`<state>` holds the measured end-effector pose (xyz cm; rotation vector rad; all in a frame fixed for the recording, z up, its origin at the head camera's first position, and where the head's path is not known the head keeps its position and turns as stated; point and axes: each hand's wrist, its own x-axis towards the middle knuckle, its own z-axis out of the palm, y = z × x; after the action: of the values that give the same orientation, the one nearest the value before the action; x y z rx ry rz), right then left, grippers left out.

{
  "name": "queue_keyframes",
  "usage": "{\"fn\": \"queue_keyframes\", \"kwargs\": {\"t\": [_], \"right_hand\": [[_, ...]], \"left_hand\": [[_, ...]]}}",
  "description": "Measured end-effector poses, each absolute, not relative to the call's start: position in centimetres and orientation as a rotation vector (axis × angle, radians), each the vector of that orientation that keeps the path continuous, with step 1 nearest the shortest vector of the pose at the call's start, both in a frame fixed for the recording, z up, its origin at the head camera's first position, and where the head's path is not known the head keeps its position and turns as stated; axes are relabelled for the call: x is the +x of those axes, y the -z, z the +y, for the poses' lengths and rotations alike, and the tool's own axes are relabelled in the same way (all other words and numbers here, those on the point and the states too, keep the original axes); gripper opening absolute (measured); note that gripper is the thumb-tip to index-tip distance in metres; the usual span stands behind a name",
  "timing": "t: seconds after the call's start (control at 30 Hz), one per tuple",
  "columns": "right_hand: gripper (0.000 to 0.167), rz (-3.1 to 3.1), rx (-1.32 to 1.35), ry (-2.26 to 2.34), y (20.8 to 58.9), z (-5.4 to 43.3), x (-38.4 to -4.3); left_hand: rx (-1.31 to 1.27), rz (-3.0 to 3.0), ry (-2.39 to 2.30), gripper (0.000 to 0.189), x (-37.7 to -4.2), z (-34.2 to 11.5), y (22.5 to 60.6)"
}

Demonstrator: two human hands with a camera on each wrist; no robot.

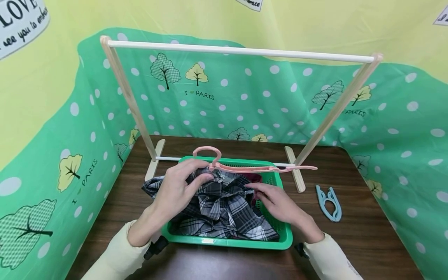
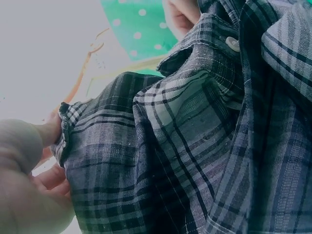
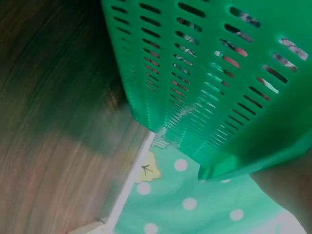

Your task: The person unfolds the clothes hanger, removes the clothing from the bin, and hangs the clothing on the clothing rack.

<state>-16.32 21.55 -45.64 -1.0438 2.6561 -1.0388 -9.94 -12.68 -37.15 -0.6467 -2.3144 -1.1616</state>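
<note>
A black, grey and white plaid shirt (image 1: 224,210) lies bunched in a green basket (image 1: 227,243). With thumb and fingers, my left hand (image 1: 176,186) grips the shirt's edge beside the neck of a pink clothes hanger (image 1: 241,169). The hanger's hook points up and its right arm sticks out past the basket; its left part is hidden behind hand and cloth. My right hand (image 1: 276,202) pinches the shirt's right side, index finger on the cloth. In the left wrist view, the left hand (image 2: 29,170) holds a hemmed edge of the plaid cloth.
Behind the basket stands a wooden rack with a white top rail (image 1: 241,51) and feet on the brown table (image 1: 115,233). A blue folded hanger (image 1: 329,204) lies at the right. Dark red cloth (image 1: 253,177) shows in the basket. Printed green and yellow fabric surrounds the table.
</note>
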Motion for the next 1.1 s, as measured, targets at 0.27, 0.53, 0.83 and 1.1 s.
{"fn": "queue_keyframes", "kwargs": {"t": [0.27, 0.53, 0.83, 1.1], "right_hand": [[0.037, 2.669, -0.95, 1.073, 45.4, 22.1, -16.3], [0.035, 2.742, -0.912, 1.313, 44.1, 23.8, -15.6], [0.039, 2.813, -0.896, 1.536, 42.5, 25.3, -15.1], [0.038, 2.853, -0.914, 1.571, 41.3, 26.0, -14.9]], "left_hand": [[-0.629, -2.333, 1.189, 0.024, -10.1, -12.9, 37.2], [-0.663, -2.355, 1.162, 0.024, -10.3, -13.3, 37.5], [-0.718, -2.305, 1.103, 0.023, -10.8, -13.8, 36.9], [-0.769, -2.238, 1.063, 0.025, -11.5, -14.3, 36.8]]}}
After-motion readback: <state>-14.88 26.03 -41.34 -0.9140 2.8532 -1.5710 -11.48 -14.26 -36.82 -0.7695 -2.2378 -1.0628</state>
